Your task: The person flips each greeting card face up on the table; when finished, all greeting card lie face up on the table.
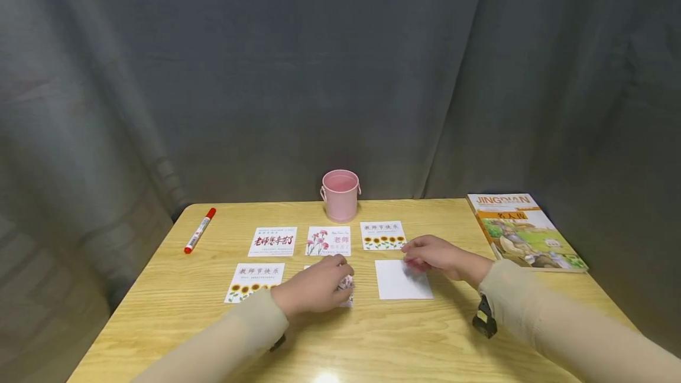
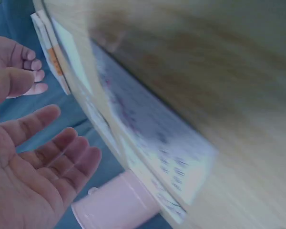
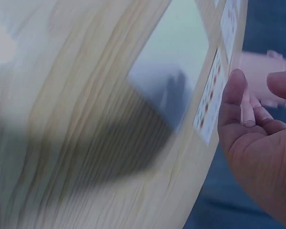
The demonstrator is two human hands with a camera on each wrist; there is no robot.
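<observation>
Above a floral card [image 1: 346, 291] in the middle of the near row hovers my left hand [image 1: 316, 285], partly covering it. In the left wrist view that hand's fingers are spread and relaxed, with nothing in them. My right hand [image 1: 438, 257] is over the far right corner of a plain white card [image 1: 400, 283], and its shadow falls on the card. Its fingers bend loosely around empty space in the right wrist view. A sunflower card [image 1: 254, 279] lies left of my left hand. Behind are a red-lettered card [image 1: 273, 242], a pink-flower card [image 1: 328, 241] and another sunflower card [image 1: 382, 235].
A pink bucket [image 1: 341, 197] stands at the table's back edge, before a grey curtain [image 1: 319, 75]. On the left lies a red-capped marker [image 1: 200, 231]. A book [image 1: 527, 232] lies flat at the right, beyond my right hand, on the wooden table [image 1: 175, 318].
</observation>
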